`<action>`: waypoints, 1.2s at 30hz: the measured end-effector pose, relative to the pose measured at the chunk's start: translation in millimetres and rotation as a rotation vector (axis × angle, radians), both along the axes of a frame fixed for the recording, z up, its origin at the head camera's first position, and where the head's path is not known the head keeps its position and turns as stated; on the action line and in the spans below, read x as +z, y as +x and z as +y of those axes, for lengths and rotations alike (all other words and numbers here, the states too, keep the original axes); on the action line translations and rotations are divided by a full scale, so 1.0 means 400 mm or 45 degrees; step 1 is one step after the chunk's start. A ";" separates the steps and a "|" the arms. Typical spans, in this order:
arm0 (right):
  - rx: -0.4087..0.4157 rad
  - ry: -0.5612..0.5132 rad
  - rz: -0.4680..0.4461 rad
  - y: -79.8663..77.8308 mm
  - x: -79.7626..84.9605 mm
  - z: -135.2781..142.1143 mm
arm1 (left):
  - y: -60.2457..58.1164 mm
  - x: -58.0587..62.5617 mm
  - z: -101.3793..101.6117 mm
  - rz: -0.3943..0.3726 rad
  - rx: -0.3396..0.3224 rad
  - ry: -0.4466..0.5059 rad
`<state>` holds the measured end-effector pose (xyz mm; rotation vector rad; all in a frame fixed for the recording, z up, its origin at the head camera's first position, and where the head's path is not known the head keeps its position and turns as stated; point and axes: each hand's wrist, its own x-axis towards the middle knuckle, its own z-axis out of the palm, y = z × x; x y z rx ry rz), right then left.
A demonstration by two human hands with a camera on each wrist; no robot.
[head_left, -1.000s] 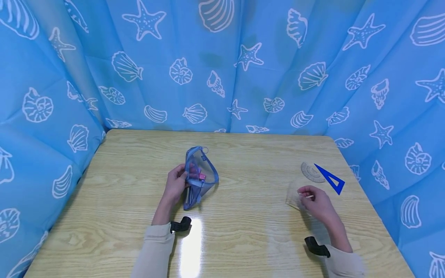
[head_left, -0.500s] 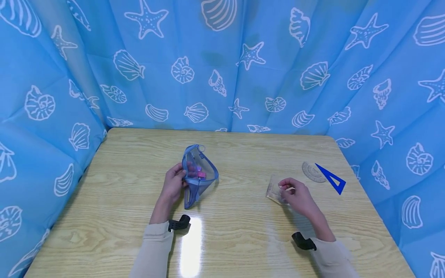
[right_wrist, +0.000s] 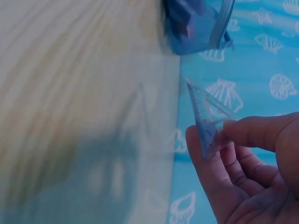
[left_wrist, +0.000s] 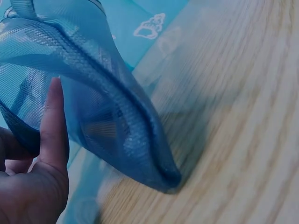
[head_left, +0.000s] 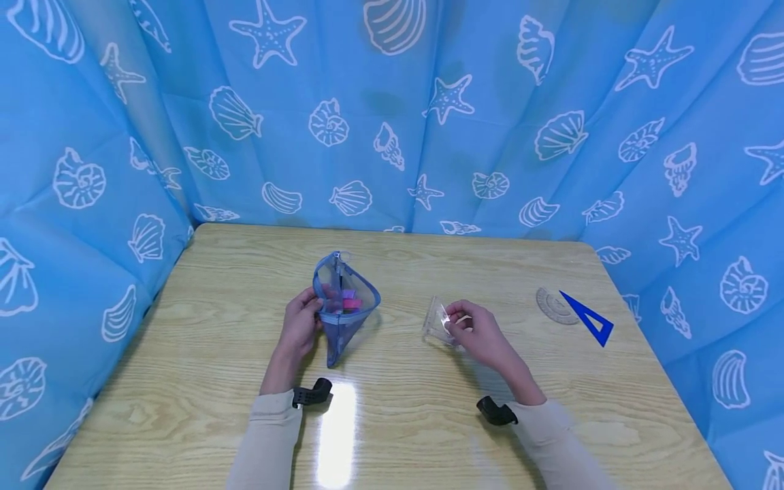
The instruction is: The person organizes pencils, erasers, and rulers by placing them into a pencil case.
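My left hand grips the side of a blue mesh zip pouch, whose mouth gapes open; pink and purple items show inside it. In the left wrist view the thumb lies along the edge of the pouch. A clear triangular ruler with printed marks is pinched between thumb and fingers of my right hand, held above the table to the right of the pouch and apart from it.
At the right of the wooden table lie a clear protractor and a blue triangular ruler, close together. A blue curtain with shell prints stands behind the table and along its sides.
My right hand has carried the clear triangular ruler leftward, from near the protractor toward the pouch. The left hand keeps its hold on the pouch, which has tilted and shifted slightly.
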<state>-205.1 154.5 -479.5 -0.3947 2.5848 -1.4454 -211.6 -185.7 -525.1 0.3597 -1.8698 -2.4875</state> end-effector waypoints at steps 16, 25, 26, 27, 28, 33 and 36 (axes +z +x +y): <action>0.077 -0.174 0.072 -0.076 0.085 -0.183 | 0.001 -0.005 -0.002 0.001 -0.002 0.097; 0.147 -0.197 0.086 -0.097 0.096 -0.257 | 0.002 -0.011 0.004 -0.002 -0.003 0.110; 0.147 -0.197 0.080 -0.100 0.096 -0.264 | 0.002 -0.012 0.005 -0.002 -0.005 0.113; 0.148 -0.193 0.078 -0.101 0.096 -0.270 | 0.002 -0.013 0.007 -0.002 -0.007 0.118; 0.150 -0.187 0.077 -0.103 0.094 -0.275 | 0.002 -0.014 0.007 -0.001 -0.012 0.120; 0.152 -0.143 0.064 -0.106 0.087 -0.297 | 0.003 -0.013 0.013 -0.014 -0.019 0.132; 0.151 -0.098 0.045 -0.106 0.084 -0.305 | 0.003 -0.010 0.013 -0.022 -0.015 0.104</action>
